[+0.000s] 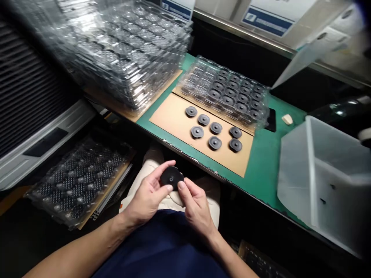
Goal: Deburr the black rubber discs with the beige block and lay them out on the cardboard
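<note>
Over my lap, both hands hold one round black disc-shaped part (170,178) with a small raised ring at its centre. My left hand (149,193) grips its left edge between thumb and fingers. My right hand (197,200) pinches the right edge; a pale thing (176,198) shows just below the disc beside those fingers, too hidden to name. On the bench in front, several similar dark round parts (215,143) lie on a brown cardboard sheet (174,116). Behind them, a clear plastic tray (199,90) holds more such parts on its right side.
Tall stacked clear trays (133,73) stand at the back left of the green bench (265,170). A translucent bin (295,166) sits at the right, near a small whitish lump (287,119). Lower left is another cell tray (78,181). White boxes (269,17) line the shelf behind.
</note>
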The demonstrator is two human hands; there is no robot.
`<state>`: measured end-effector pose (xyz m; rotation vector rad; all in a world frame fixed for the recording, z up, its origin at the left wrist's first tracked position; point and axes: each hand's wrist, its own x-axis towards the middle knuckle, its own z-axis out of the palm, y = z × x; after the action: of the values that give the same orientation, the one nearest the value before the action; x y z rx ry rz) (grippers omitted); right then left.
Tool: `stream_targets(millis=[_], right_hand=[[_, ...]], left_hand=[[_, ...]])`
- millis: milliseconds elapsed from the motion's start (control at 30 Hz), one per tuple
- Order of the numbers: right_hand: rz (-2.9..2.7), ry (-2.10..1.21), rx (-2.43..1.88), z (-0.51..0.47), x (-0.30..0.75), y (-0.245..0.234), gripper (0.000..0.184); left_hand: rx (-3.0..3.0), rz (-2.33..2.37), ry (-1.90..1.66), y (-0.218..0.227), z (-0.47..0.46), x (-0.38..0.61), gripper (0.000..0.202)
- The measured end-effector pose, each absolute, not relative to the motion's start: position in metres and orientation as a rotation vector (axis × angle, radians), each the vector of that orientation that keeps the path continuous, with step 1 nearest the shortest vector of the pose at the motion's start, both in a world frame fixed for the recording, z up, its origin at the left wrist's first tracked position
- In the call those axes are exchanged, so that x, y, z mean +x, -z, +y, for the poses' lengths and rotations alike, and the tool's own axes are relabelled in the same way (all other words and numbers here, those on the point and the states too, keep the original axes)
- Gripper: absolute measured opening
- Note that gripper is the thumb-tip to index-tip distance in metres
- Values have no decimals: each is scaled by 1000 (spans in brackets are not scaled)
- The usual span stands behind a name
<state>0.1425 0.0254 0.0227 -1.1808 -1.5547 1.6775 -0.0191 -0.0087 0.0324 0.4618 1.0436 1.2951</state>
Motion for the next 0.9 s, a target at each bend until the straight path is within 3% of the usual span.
stream_targets(millis=[167, 400, 600, 900], right_hand=[[-1824, -1682, -1079, 19, 139, -16, 41], [-1783, -1717, -1278, 21, 133, 1, 45], [-1913, -1807, -1479, 37, 140, 31, 54], [-1851, -1648, -1727, 44, 145, 23, 60]], left_hand=[[418, 1227, -1311, -18, 1, -17, 31], [214, 1233, -1313, 11, -7, -33, 47], [181, 1610, -1162, 84, -21, -104, 29], [236, 2307, -877, 176, -12, -269, 38]])
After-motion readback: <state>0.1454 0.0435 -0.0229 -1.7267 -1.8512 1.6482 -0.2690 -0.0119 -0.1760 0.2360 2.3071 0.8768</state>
